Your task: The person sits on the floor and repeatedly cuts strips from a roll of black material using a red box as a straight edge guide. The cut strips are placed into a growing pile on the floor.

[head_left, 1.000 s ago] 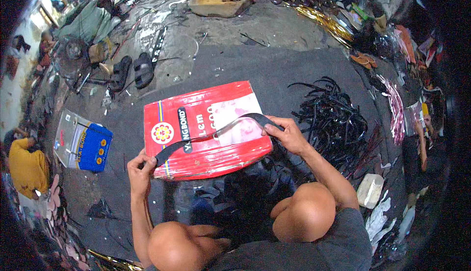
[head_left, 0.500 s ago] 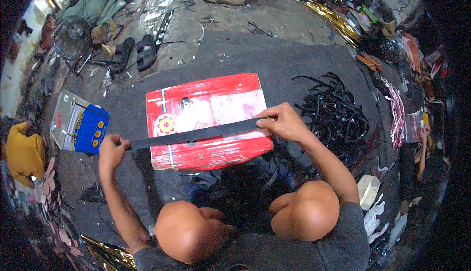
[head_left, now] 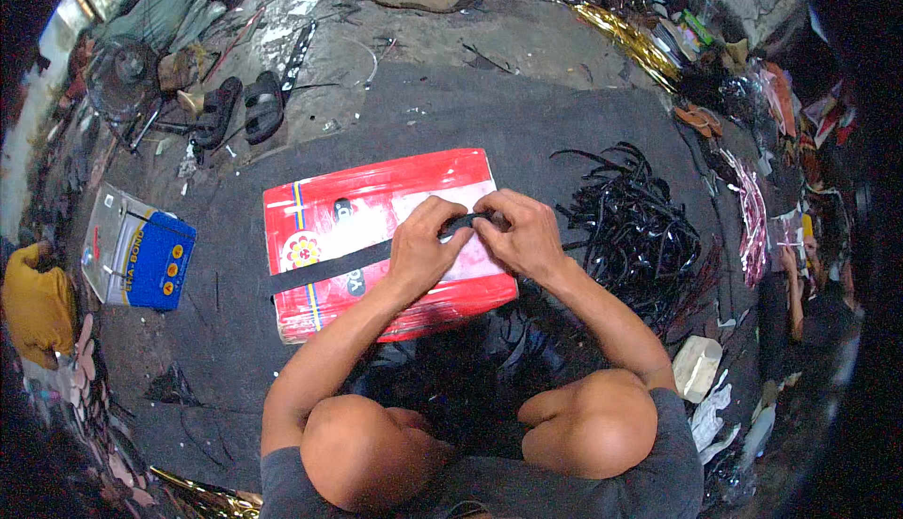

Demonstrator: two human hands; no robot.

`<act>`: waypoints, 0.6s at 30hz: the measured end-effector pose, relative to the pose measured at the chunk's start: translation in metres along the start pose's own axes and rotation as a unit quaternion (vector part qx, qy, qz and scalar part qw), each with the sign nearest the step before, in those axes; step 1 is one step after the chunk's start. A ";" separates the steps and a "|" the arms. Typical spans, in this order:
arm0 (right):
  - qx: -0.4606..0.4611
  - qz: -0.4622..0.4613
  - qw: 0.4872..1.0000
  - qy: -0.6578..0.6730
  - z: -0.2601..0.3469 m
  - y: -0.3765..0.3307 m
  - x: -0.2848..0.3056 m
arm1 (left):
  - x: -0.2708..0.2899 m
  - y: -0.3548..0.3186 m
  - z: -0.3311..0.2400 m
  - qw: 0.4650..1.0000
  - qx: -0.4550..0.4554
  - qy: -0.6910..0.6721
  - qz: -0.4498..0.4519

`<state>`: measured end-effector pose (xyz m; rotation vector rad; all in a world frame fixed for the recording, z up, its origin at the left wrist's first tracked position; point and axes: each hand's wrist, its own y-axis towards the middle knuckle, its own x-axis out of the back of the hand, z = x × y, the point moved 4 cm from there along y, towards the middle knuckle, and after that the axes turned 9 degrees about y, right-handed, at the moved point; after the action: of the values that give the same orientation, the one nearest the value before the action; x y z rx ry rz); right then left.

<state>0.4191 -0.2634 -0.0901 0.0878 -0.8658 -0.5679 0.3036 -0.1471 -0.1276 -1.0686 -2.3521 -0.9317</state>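
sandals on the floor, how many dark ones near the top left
2: one dark sandal and a second sandal lie side by side on the ground, up and left of the red board. Clutter around them may hide more.

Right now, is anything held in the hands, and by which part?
Both the left hand and right hand pinch the black strip near its right end, over the red sheet.

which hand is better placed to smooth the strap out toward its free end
Left. The left hand lies on the strap, whose free length runs off to the left over the red box. The right hand pins the other end.
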 end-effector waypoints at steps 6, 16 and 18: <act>0.107 0.015 0.993 -0.037 -0.008 -0.003 0.010 | -0.004 0.002 -0.007 0.996 -0.017 0.089 -0.007; 0.241 0.102 0.959 -0.106 -0.010 0.005 0.018 | -0.002 0.006 -0.003 0.996 -0.061 0.066 -0.022; 0.224 0.120 0.966 -0.040 -0.012 0.007 0.022 | -0.004 0.004 0.001 0.998 -0.045 0.044 -0.019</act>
<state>0.4424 -0.2703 -0.0804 0.3692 -1.0556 -0.1420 0.3089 -0.1467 -0.1294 -1.0004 -2.2850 -1.0859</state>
